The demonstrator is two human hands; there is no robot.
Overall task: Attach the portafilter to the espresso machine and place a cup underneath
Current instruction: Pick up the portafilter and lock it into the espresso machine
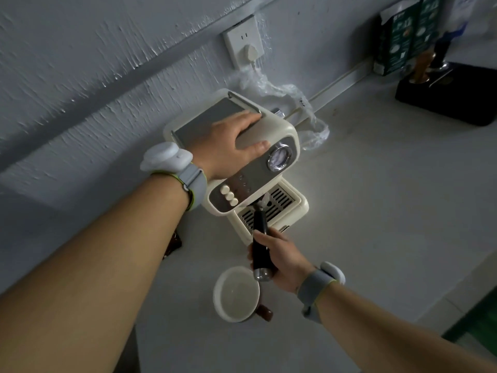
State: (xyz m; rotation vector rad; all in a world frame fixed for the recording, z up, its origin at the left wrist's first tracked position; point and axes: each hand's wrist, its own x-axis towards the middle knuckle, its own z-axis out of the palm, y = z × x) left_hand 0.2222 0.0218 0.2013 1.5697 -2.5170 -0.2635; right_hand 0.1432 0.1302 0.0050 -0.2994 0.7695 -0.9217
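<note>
A cream espresso machine [279, 130] with a round gauge and three pale buttons stands on the counter by the wall. My left hand [231, 146] lies flat on its top, fingers wrapped over the front edge. My right hand [279, 257] grips the black handle of the portafilter [260, 224]. The portafilter's head sits up under the machine's front, above the slotted drip tray [293, 208], mostly hidden. An empty white cup [236, 294] with a brown handle stands on the counter in front of the machine, just left of my right hand.
The machine's plug sits in a wall socket [246, 43], its cable in plastic wrap [301, 103]. At the back right are a black tray [451, 100] with tampers and dark green cartons [403, 36]. A dark object [173, 243] peeks out beside my left forearm.
</note>
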